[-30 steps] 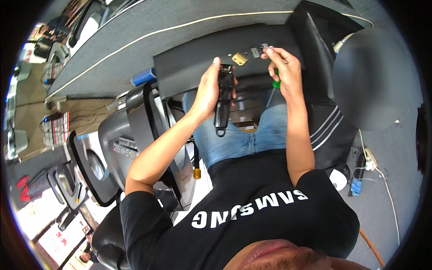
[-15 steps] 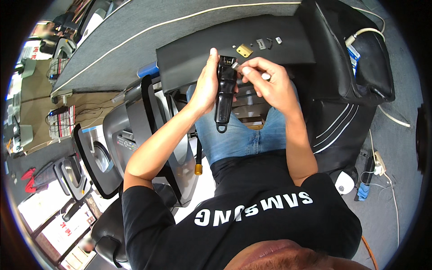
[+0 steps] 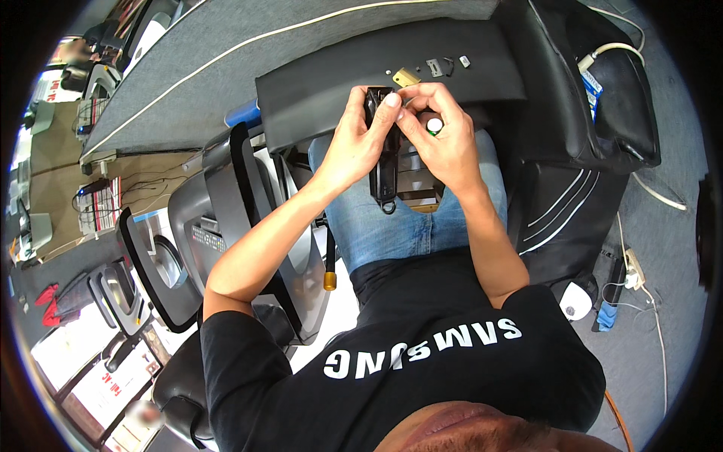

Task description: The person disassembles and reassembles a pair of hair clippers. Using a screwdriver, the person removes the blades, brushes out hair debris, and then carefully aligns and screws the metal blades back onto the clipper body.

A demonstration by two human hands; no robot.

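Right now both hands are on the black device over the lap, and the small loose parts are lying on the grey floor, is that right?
Not quite. The left hand and right hand are on the black device over the lap, but the head view shows the small parts lying on the black pad in front, not on the floor.

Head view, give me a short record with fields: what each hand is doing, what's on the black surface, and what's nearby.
left hand: left hand wrapped round a long black device, held upright over the lap
right hand: right hand pinching at the top of the device, a white and green tool tucked in its grip
black surface: black pad with small metal parts
nearby: black bag on the right
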